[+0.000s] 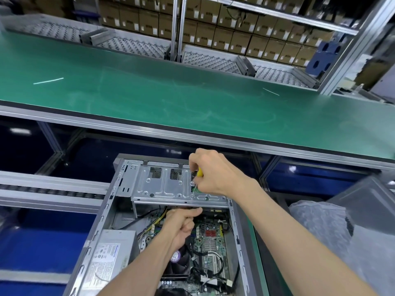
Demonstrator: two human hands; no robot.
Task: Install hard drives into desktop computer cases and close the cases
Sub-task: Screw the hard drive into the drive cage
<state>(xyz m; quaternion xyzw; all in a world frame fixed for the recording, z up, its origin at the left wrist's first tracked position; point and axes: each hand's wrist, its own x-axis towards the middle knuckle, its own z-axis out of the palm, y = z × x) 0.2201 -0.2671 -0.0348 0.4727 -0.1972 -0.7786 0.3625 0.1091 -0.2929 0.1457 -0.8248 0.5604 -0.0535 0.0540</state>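
Note:
An open desktop case [100, 223] lies in front of me with its motherboard [210, 242] and grey power supply [111, 253] showing. A silver drive cage [168, 186] spans its far end. My right hand [213, 171] grips a yellow-handled screwdriver [199, 172] held upright, tip down on the cage's right side. My left hand [181, 223] reaches in under the cage's front edge, fingers curled with the thumb pointing right; what it holds is hidden. The hard drive itself is not visible.
A long green conveyor belt [171, 92] runs across behind the case. Beyond it stand metal roller racks [128, 43] and stacked cardboard boxes [235, 35]. At the right lies a grey case panel [367, 201] with a clear plastic bag [324, 231].

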